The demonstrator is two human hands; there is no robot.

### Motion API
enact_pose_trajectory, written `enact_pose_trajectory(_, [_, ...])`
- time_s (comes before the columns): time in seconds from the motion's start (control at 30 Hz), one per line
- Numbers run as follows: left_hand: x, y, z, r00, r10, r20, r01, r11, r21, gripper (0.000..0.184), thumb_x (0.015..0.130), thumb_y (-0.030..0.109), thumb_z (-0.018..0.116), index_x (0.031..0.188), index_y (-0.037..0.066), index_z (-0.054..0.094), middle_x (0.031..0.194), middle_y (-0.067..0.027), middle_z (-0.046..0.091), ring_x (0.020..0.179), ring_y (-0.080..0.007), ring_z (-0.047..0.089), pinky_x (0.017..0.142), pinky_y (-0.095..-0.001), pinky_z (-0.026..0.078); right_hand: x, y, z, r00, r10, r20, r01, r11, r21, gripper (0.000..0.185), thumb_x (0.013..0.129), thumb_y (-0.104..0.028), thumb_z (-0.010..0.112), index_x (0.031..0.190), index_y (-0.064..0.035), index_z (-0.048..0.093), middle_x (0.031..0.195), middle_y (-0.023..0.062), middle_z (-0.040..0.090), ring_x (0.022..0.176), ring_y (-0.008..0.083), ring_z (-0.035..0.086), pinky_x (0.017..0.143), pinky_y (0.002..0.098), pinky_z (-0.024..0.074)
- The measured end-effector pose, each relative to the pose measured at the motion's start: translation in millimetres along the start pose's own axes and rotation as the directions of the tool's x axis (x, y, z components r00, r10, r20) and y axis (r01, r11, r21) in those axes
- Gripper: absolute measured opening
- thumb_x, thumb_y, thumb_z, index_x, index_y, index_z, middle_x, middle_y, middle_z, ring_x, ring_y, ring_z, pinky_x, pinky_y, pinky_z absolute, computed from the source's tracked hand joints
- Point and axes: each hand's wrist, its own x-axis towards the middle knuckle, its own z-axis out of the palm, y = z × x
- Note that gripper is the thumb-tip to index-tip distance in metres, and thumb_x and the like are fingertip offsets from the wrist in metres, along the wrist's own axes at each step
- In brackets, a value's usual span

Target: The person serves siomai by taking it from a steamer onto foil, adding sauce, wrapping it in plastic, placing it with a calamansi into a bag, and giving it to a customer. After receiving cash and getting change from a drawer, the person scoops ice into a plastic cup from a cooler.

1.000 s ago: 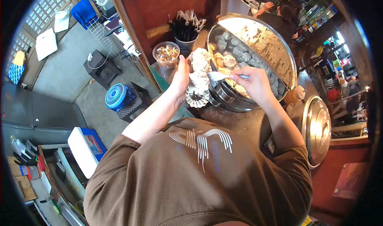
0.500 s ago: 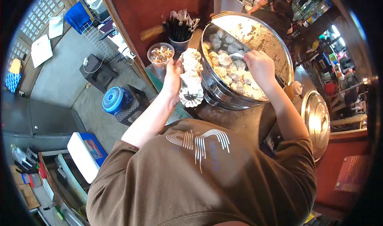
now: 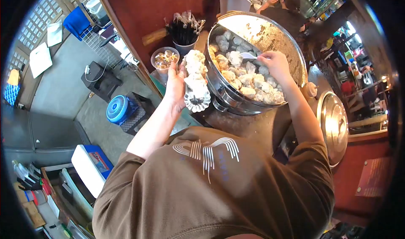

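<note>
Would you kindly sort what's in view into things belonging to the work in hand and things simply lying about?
In the work:
left hand, holding fluted tray of pale lumps
right hand, holding white fork
metal pot of similar lumps, under the fork

Apparently just lying about:
blue fan
cooler
round metal lid
wrapped black items

**White stripes on brown**

My shirt (image 3: pixel 168 192) is brown with curving white stripes. The fork (image 3: pixel 248 55) and tray (image 3: pixel 203 106) I hold are pale. I see yellowish and greyish dumplings (image 3: pixel 248 91), a red wall (image 3: pixel 156 7), a blue fan (image 3: pixel 119 108) and a blue-and-white cooler (image 3: pixel 85 168).
</note>
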Motion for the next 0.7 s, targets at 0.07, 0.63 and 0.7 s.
enact_pose_trajectory(0.07, [11.0, -2.5, 3.6, 0.999, 0.014, -0.034, -0.013, 0.999, 0.033, 0.071, 0.091, 0.062, 0.021, 0.131, 0.008, 0.041, 0.108, -0.0158, 0.061, 0.084, -0.0315, 0.063, 0.072, -0.0453, 0.054, -8.7, 2.3, -7.2, 0.999, 0.028, -0.015, -0.026, 0.990, 0.138, 0.022, 0.077, -0.024, 0.069, 0.086, -0.0045, 0.071, 0.074, 0.0099, 0.068, 0.066, 0.0165, 0.063, 0.064, 0.0280, 0.0478])
enact_pose_trajectory(0.63, [31.4, 8.7, -7.9, 0.997, 0.051, 0.051, -0.046, 0.994, -0.101, 0.064, 0.093, 0.059, 0.020, 0.126, 0.011, 0.047, 0.100, -0.0118, 0.063, 0.082, -0.0289, 0.062, 0.074, -0.0448, 0.052, -89.3, -111.5, 26.6, 0.889, -0.383, -0.253, 0.406, 0.913, 0.047, 0.007, 0.076, -0.012, 0.070, 0.079, -0.0066, 0.069, 0.073, 0.0076, 0.064, 0.064, 0.0236, 0.062, 0.058, 0.0302, 0.0483])
enact_pose_trajectory(0.7, [33.7, 9.7, -17.7, 0.998, 0.047, 0.040, -0.043, 0.993, -0.112, 0.063, 0.093, 0.058, 0.020, 0.126, 0.011, 0.047, 0.102, -0.0123, 0.063, 0.083, -0.0294, 0.062, 0.073, -0.0450, 0.052, -89.0, -118.0, 25.3, 0.878, -0.413, -0.242, 0.420, 0.907, -0.023, 0.007, 0.076, -0.014, 0.070, 0.079, -0.0071, 0.070, 0.073, 0.0071, 0.065, 0.065, 0.0235, 0.062, 0.059, 0.0307, 0.0484])
